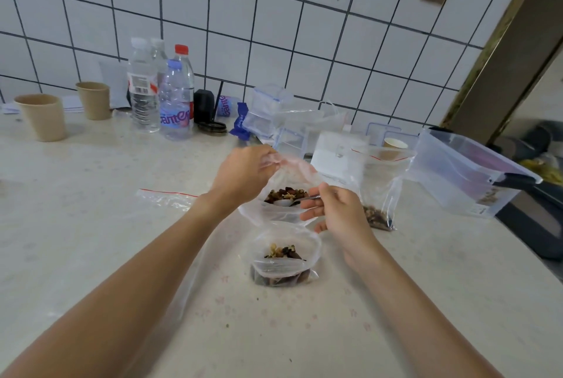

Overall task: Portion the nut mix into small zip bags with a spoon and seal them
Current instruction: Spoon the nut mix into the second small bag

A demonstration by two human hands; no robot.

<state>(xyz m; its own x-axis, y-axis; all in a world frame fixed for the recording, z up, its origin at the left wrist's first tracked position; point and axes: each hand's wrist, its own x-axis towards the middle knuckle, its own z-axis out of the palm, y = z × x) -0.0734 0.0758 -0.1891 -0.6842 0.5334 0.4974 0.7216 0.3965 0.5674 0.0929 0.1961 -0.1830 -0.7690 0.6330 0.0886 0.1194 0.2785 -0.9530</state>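
My left hand (243, 170) pinches the raised rim of a clear plastic bag (274, 213) of nut mix (285, 194) at the counter's middle. My right hand (335, 210) grips the handle of a metal spoon (292, 201), whose bowl sits inside that bag on the nuts. Just in front stands a small open bag (283, 258) holding some dark and pale nut mix. A red-strip zip bag (377, 182) with a little mix at its bottom stands to the right. An empty flat zip bag (164, 198) lies to the left.
Several water bottles (158, 94) and two paper cups (42, 117) stand at the back left by the tiled wall. A pile of empty blue-strip zip bags (271, 115) lies behind the hands. A clear plastic box (466, 176) sits at the right near the counter edge.
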